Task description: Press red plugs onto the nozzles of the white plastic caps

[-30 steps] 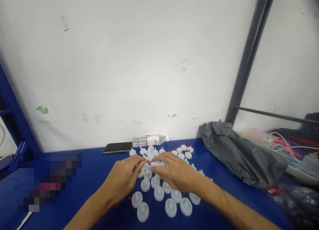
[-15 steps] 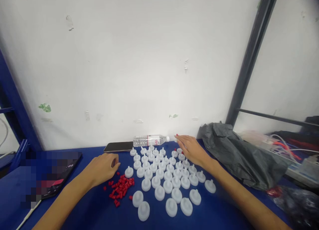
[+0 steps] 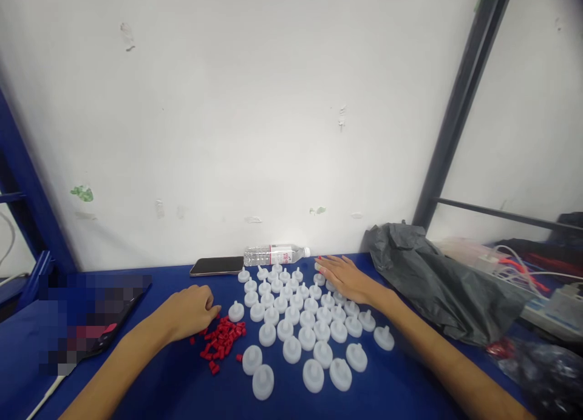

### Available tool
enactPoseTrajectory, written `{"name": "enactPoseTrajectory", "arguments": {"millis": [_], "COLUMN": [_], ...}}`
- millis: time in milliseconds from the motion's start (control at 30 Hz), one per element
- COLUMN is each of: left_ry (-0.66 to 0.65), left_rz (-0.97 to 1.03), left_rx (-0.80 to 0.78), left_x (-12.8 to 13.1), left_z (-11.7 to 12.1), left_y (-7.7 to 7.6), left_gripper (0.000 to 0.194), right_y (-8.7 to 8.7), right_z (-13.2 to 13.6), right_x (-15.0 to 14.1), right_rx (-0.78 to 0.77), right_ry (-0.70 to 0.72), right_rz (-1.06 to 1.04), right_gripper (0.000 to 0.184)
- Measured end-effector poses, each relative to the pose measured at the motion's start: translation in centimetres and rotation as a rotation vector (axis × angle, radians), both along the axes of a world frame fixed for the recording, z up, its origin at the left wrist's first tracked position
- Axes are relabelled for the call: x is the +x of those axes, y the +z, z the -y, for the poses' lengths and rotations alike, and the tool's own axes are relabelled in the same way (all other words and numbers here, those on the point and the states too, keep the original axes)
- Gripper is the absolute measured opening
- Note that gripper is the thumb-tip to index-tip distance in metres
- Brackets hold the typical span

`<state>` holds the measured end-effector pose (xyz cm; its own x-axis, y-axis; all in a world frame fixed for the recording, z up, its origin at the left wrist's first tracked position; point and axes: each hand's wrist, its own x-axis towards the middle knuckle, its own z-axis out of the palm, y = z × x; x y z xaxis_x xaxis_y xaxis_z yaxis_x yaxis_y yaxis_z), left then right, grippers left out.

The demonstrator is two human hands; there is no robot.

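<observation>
Down comes right hand (image 3: pixel 348 281), pinching a red-tipped piece (image 3: pixel 318 266); left hand (image 3: pixel 194 311) curls, contents unclear; visible white pieces (image 3: pixel 291 350) mostly uncapped, red caps (image 3: pixel 222 340) heaped near-left.

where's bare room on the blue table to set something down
Bare blue table shows near right, between the round white plastic pieces and the right forearm, and near left, between those pieces and the left forearm, on the near side of the small red plastic caps. The middle is crowded: white pieces stand packed towards the clear plastic bottle.
</observation>
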<state>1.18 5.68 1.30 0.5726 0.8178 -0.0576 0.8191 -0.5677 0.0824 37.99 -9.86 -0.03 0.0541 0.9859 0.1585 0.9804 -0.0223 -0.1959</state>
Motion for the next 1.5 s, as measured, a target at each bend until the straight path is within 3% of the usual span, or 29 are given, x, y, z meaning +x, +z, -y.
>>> {"name": "enactPoseTrajectory", "arguments": {"millis": [167, 667, 800, 967, 1233, 1367, 1500], "left_ry": [-0.049, -0.093, -0.108, -0.135, -0.164, -0.214, -0.283], "left_rz": [-0.025, 0.027, 0.049, 0.101, 0.267, 0.436, 0.608], "left_rx": [0.005, 0.019, 0.058, 0.097, 0.14, 0.156, 0.13], "left_x": [0.2, -0.1, -0.2, -0.1, 0.2, 0.7, 1.6], "left_z": [0.5, -0.2, -0.6, -0.5, 0.3, 1.4, 2.9], "left_y": [0.1, -0.9, -1.1, -1.0, 0.5, 1.8, 2.3], "left_gripper": [0.034, 0.019, 0.02, 0.021, 0.024, 0.025, 0.025], "right_y": [0.1, 0.4, 1.4, 1.4, 0.5, 2.0, 2.9], "right_z": [0.1, -0.1, 0.2, 0.2, -1.9, -0.4, 1.6], "right_x": [-0.2, -0.1, -1.2, -3.9, -4.5, -4.8, -7.0], "right_rx": [0.008, 0.187, 0.273, 0.248, 0.201, 0.338, 0.503], "right_ry": [0.013, 0.078, 0.125, 0.186, 0.247, 0.248, 0.288], "right_rz": [-0.016, 0.045, 0.059, 0.064, 0.062, 0.051, 0.033], "right_gripper": [0.058, 0.05, 0.045, 0.043, 0.045, 0.038, 0.028]}}
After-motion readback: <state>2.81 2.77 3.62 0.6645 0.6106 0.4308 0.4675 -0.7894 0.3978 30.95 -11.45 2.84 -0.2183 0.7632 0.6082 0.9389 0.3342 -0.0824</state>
